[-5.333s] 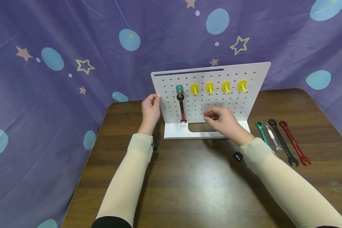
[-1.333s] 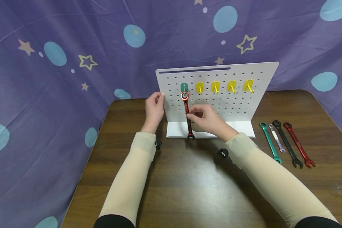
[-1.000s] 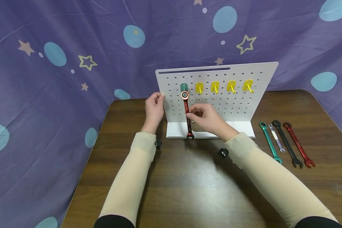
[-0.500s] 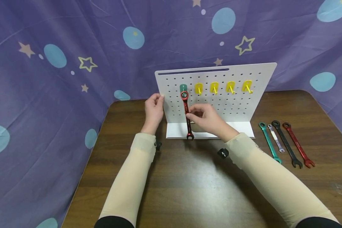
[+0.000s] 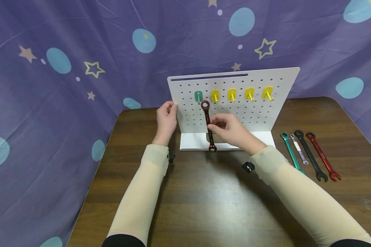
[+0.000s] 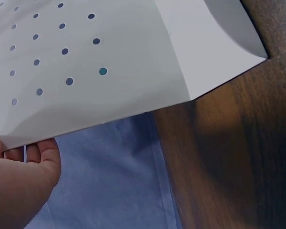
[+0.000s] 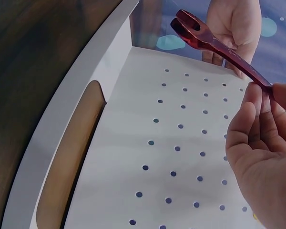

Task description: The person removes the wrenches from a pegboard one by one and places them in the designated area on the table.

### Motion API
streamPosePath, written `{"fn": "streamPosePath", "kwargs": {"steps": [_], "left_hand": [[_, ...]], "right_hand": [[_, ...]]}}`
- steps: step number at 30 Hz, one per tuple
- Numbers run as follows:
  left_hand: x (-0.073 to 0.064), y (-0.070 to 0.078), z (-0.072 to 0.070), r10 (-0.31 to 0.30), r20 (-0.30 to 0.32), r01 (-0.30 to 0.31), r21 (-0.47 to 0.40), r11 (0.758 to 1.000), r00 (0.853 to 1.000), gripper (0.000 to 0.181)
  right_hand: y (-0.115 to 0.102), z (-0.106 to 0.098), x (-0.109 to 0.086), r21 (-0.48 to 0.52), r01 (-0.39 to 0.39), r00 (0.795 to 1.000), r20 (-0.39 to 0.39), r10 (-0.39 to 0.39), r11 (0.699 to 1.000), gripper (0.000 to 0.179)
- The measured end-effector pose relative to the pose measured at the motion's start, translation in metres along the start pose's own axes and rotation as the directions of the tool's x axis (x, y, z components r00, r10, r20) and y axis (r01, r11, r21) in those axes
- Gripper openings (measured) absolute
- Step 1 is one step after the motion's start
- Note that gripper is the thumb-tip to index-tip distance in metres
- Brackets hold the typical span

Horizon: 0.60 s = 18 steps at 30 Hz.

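In the head view my right hand (image 5: 232, 130) pinches a dark red combination wrench (image 5: 207, 118) by the middle of its handle. The wrench is nearly upright, ring end up, in front of the white pegboard (image 5: 253, 113). Its ring is off the green hook (image 5: 198, 96), just right of and below it. My left hand (image 5: 166, 121) grips the board's left edge. The left wrist view shows that hand (image 6: 24, 186) with its thumb in front and fingers behind the edge. In the right wrist view the open end of the wrench (image 7: 200, 40) points away from my fingertips.
Several yellow hooks (image 5: 232, 95) line the board right of the green one. On the wooden table (image 5: 216, 199), at right, lie a green wrench (image 5: 290, 149), a small silver wrench (image 5: 298, 147), a black wrench (image 5: 310, 154) and another red wrench (image 5: 323, 156). A purple curtain (image 5: 188, 31) hangs behind.
The dark red wrench hung on the green hook earlier. My right hand has taken hold of it, drawn it off the hook and shifted it right. The left hand stays on the board edge.
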<state>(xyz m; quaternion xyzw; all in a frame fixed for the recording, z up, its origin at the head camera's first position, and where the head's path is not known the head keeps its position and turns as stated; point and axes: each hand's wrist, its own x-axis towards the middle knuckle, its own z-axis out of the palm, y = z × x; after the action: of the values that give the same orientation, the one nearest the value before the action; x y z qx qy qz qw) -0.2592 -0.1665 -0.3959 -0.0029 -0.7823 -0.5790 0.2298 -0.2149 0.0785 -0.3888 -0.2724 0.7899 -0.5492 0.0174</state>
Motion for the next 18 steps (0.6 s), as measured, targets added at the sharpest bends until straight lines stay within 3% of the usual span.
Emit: {"fn": "streamPosePath", "kwargs": {"steps": [8, 18], "left_hand": [[0.0, 0.0, -0.001, -0.01, -0.009, 0.01, 0.004, 1.0, 1.0, 0.016], [0.0, 0.0, 0.0, -0.003, -0.007, 0.003, 0.0, 1.0, 1.0, 0.016]], "right_hand": [[0.006, -0.007, -0.008, -0.031, 0.013, 1.0, -0.002, -0.013, 0.999, 0.004], [0.015, -0.017, -0.019, -0.039, -0.027, 1.0, -0.002, 0.027, 0.999, 0.003]]}}
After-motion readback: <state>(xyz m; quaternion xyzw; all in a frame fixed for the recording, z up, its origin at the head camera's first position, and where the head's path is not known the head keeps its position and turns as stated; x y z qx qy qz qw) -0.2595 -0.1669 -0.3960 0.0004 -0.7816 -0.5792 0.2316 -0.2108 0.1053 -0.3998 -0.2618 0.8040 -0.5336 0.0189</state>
